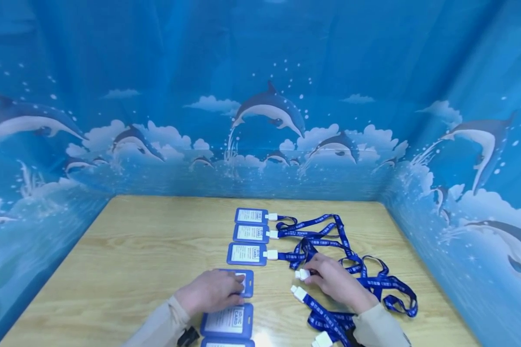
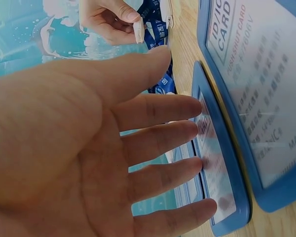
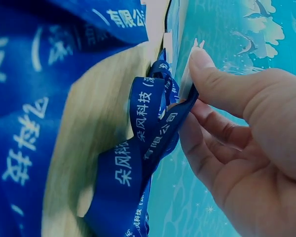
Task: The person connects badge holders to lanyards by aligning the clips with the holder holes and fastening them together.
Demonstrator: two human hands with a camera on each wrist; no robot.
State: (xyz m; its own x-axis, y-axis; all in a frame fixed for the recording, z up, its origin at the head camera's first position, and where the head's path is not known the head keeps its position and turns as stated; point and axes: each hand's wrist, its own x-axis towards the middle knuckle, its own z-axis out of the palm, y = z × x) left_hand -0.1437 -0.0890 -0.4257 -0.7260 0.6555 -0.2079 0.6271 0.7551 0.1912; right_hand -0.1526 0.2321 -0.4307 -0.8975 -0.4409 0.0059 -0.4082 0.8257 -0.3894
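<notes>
My left hand point(image 1: 214, 291) lies over a blue badge holder point(image 1: 249, 283). In the left wrist view the fingers point(image 2: 163, 140) are spread and fairly straight, their tips on the holder's clear face point(image 2: 214, 158). My right hand point(image 1: 332, 279) pinches the white clip point(image 1: 302, 274) of a blue lanyard between thumb and fingers. The right wrist view shows that lanyard's printed strap point(image 3: 160, 133) trailing from the grip. The clip is a short way right of the holder and apart from it. Another white lanyard clip point(image 1: 298, 292) lies just nearer, below the right hand.
Three badge holders point(image 1: 246, 253) with lanyards attached lie in a column farther back. More holders point(image 1: 227, 322) lie nearer me, one cut off by the frame. Tangled blue straps point(image 1: 379, 282) spread over the right of the wooden table point(image 1: 134, 250). A dolphin-print curtain point(image 1: 260, 159) encloses the table's back and sides.
</notes>
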